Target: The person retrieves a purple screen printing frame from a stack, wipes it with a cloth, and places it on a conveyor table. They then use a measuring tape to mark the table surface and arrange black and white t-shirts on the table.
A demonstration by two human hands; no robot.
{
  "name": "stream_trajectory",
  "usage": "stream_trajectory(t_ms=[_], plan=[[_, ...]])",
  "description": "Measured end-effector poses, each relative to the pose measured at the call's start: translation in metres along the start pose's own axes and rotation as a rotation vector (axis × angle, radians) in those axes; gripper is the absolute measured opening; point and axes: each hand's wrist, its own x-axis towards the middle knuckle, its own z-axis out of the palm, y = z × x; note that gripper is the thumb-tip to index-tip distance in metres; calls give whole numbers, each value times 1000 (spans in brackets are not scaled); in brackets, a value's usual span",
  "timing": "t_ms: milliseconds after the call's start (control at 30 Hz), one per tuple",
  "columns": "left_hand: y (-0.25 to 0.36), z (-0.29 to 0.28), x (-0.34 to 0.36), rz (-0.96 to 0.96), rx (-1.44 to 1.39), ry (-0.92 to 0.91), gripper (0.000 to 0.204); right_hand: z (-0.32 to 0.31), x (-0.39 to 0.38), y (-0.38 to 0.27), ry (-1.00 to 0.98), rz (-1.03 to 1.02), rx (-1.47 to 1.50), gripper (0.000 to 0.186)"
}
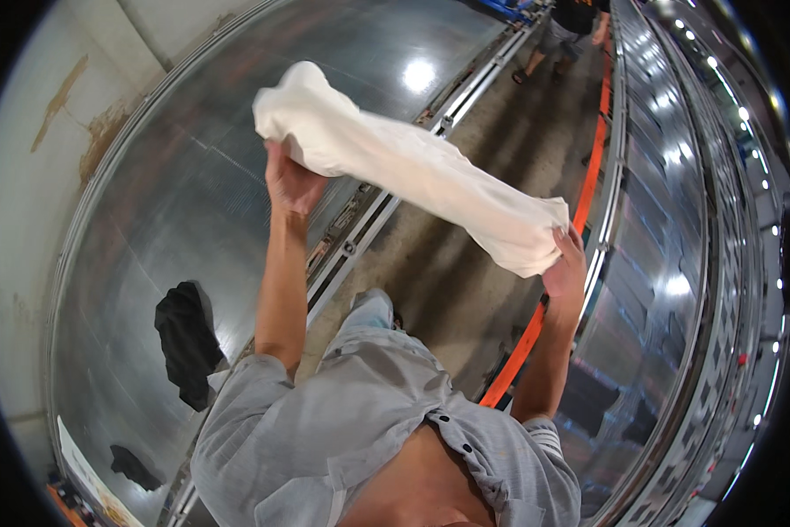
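Observation:
A piece of white cloth (413,167) is stretched in the air between my two hands, over the aisle and the edge of the left table. My left hand (295,183) grips its bunched left end. My right hand (566,263) pinches the other end, which hangs lower and nearer to me. The cloth covers part of the fingers of both hands. It sags slightly and has soft folds.
Left of me is a long shiny metal table (228,220) with a black cloth piece (184,342) and a smaller black scrap (134,467) on it. An orange rail (593,167) edges the right table (645,316), which bears dark pieces. A person (571,35) stands farther along the aisle.

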Motion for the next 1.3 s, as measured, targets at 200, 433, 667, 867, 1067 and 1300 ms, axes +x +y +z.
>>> stream_trajectory(t_ms=[200,433,667,867,1067,1300], plan=[[-31,-86,51,-128,597,488,57,-10,179,38,-135,426,140,44],[-40,-103,156,162,673,604,53,0,364,56,-141,556,-193,18],[22,-88,207,668,846,639,50,90,529,21,-309,-78,-332,19],[-61,-147,158,564,814,1379,54,165,501,24,-1418,-129,-525,18],[-232,-107,214,367,311,1229,54,66,503,98,-1999,107,-796,26],[-304,-105,259,602,425,1563,24,35,582,101,-2099,315,-608,20]])
